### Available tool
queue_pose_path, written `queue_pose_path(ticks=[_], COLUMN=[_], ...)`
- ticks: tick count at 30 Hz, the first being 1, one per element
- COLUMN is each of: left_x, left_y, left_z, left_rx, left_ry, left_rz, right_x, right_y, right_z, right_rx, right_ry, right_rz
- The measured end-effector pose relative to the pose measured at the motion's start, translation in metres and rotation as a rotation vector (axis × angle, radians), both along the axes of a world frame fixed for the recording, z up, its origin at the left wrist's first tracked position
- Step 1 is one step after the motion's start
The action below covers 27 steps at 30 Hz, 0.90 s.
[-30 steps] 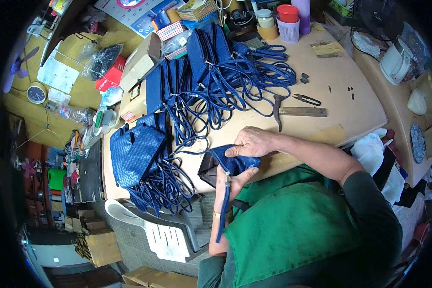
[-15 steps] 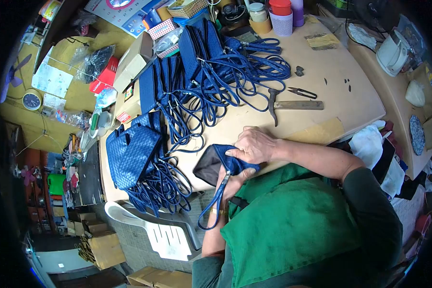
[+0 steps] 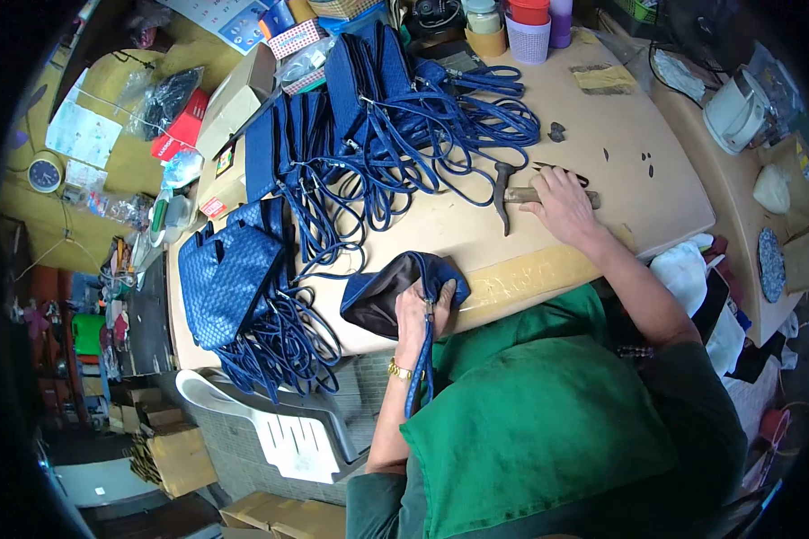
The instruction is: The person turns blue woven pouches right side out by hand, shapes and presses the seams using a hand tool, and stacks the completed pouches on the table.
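My left hand is closed on a blue woven pouch at the table's near edge. The pouch's mouth gapes, showing a dark lining, and its wrist strap hangs down over my forearm. Farther right, my right hand has its fingers around the wooden handle of a hammer, which lies on the table. Thread snips lie just behind the handle, partly covered by my fingers.
Several blue pouches with looped straps stand at the back left. More woven pouches are stacked at the left edge. Small dark pieces lie beyond the hammer. A white plastic chair stands below the table's left edge.
My right hand has let go of the pouch and moved right and away from me onto the hammer's handle. My left hand still holds the pouch, now gaping wider.
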<state>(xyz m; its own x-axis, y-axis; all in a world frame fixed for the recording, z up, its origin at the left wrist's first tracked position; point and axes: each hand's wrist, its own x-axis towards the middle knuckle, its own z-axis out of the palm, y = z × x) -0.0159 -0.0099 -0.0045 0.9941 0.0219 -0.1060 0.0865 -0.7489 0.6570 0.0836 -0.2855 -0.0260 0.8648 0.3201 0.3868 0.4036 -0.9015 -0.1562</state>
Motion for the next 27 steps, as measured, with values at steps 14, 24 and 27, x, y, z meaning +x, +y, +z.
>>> queue_pose_path(ticks=[14, 24, 27], left_x=[0.005, 0.006, 0.005], left_y=[0.006, 0.008, 0.007], left_z=[-0.020, -0.020, -0.020], left_rx=[-0.117, -0.096, -0.071], left_ry=[-0.261, -0.267, -0.205], left_rz=[0.034, -0.015, -0.024], right_x=[-0.085, -0.085, -0.085], right_y=[0.038, 0.063, 0.066], right_z=[0.063, 0.083, 0.078], right_rx=[0.449, 0.325, 0.164], right_ry=[0.797, 0.503, 0.715], right_rz=[0.302, 0.360, 0.301])
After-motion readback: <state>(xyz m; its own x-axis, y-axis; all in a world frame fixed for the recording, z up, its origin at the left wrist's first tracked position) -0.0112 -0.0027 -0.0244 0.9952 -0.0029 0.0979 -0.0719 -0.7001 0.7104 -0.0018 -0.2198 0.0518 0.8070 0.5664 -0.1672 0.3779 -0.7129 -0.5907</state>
